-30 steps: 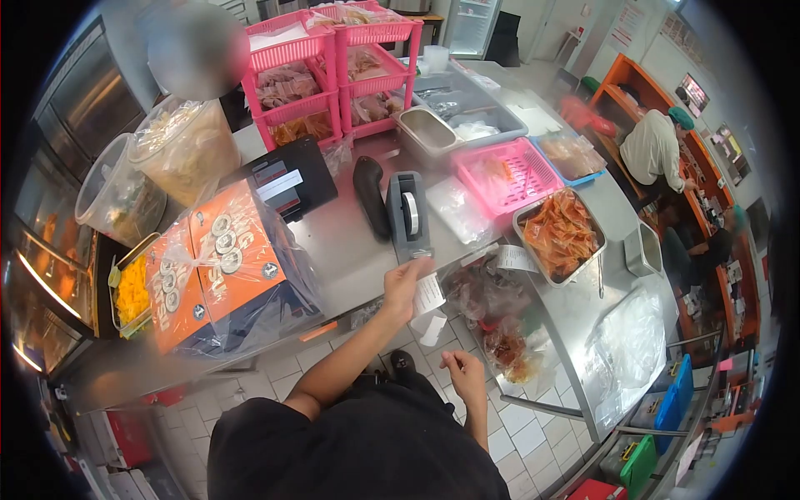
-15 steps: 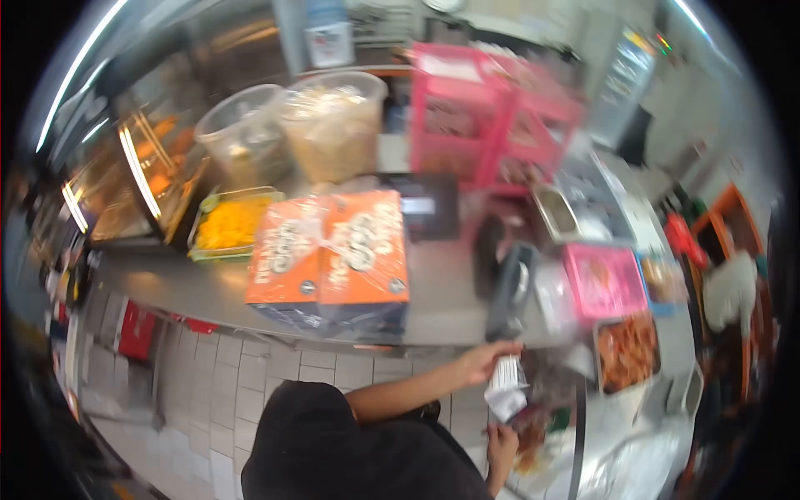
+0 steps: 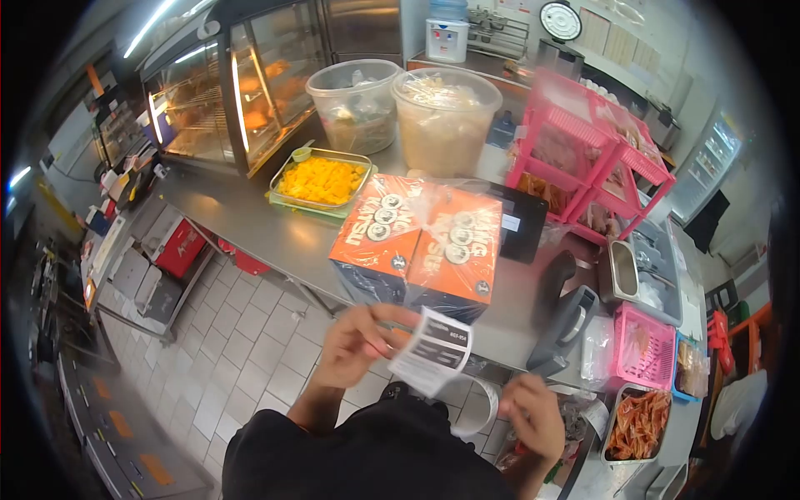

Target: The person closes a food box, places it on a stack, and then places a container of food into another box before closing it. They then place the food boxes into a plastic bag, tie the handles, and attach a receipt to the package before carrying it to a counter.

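My left hand (image 3: 358,342) pinches the edge of a white printed label (image 3: 432,350) with black blocks of text, held up in front of my body. Below the label a white paper strip (image 3: 477,407) curls round in a loop. Its right end meets the curled fingertips of my right hand (image 3: 535,417), which seem closed on it. Just beyond the label, two orange and dark-blue printed boxes (image 3: 417,237), wrapped together in clear plastic, stand on the steel counter (image 3: 242,221).
A tray of yellow pieces (image 3: 321,182) and two large clear tubs (image 3: 446,117) stand behind the boxes. Right of them are pink racks (image 3: 575,150), a black tablet (image 3: 525,221), a dark-grey device (image 3: 562,329), a pink basket (image 3: 646,343) and a tray of reddish food (image 3: 639,423).
My view has turned rightward to leftward, so the counter things appear farther right. My left hand has brought the label up and left, toward the boxes; the strip now loops between my hands.
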`<action>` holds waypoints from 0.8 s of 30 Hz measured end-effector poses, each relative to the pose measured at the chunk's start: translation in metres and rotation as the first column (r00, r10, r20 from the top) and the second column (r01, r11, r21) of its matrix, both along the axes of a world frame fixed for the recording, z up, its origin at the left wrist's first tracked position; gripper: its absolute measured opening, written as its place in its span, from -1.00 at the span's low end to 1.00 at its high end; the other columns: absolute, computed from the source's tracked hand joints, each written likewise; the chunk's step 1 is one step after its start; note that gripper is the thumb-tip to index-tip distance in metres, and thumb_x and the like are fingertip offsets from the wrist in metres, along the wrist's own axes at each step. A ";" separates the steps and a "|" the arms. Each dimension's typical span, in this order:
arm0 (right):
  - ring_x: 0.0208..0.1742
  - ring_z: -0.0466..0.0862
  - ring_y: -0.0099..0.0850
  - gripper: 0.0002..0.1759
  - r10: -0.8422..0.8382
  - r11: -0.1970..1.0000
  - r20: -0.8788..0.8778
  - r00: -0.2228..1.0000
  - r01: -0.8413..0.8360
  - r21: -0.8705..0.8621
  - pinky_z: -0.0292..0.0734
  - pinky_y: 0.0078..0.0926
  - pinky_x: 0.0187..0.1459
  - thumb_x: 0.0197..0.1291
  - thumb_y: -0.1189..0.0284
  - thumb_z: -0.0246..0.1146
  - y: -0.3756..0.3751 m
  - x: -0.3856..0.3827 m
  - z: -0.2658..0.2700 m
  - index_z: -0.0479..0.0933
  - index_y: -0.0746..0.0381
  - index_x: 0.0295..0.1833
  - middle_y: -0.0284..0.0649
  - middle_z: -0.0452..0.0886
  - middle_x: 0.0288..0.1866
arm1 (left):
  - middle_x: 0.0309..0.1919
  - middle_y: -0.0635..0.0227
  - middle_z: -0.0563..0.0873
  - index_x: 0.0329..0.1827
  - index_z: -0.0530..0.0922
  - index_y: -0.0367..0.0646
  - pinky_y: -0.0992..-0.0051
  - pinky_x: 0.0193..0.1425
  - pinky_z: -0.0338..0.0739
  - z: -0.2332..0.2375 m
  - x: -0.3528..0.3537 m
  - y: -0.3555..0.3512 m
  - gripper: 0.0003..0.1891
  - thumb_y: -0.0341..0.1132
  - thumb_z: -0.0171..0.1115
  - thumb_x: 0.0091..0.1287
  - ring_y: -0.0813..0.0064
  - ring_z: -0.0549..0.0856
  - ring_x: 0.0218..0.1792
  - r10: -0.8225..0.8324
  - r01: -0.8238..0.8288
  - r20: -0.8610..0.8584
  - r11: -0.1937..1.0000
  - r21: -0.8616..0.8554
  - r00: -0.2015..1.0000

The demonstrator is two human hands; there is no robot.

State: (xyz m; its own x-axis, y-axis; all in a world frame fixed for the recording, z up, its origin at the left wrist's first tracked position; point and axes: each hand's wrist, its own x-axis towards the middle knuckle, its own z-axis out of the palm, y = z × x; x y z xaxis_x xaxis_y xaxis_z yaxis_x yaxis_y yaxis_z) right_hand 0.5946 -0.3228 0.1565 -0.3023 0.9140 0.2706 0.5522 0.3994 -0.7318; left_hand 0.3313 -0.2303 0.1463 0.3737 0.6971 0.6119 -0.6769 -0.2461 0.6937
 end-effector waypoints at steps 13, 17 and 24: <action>-0.74 0.38 -0.27 -0.62 -0.106 0.994 0.274 0.956 0.103 0.026 0.27 -0.35 -0.58 0.00 0.26 0.18 0.169 -0.029 0.023 0.42 0.34 -0.67 -0.18 0.36 -0.81 | -0.27 0.19 0.48 -0.45 0.46 -0.26 0.40 -0.40 0.43 0.004 -0.023 0.092 -0.84 -0.36 0.21 0.13 0.36 0.57 -0.47 0.872 -0.814 -0.487 0.321 0.484 0.054; -0.77 0.31 -0.41 -0.59 -0.104 0.979 0.410 0.906 0.167 -0.120 0.20 -0.45 -0.63 -0.12 0.19 0.29 0.172 -0.012 0.027 0.40 0.30 -0.71 -0.25 0.32 -0.83 | -0.27 0.23 0.50 -0.46 0.48 -0.26 0.43 -0.27 0.45 0.002 -0.032 0.095 -0.83 -0.38 0.30 0.04 0.36 0.58 -0.37 0.842 -0.668 -0.509 0.274 0.692 -0.181; -0.62 0.23 -0.72 -0.57 -0.274 0.915 -0.397 0.876 0.110 -0.388 0.09 -0.72 -0.59 -0.12 0.33 0.42 0.149 0.002 -0.042 0.24 0.16 -0.64 -0.52 0.23 -0.71 | -0.19 0.26 0.56 -0.28 0.37 -0.25 0.49 -0.10 0.44 -0.019 -0.047 0.100 -0.81 -0.49 0.18 0.09 0.35 0.59 -0.12 0.640 -0.802 -0.592 0.597 -0.018 0.490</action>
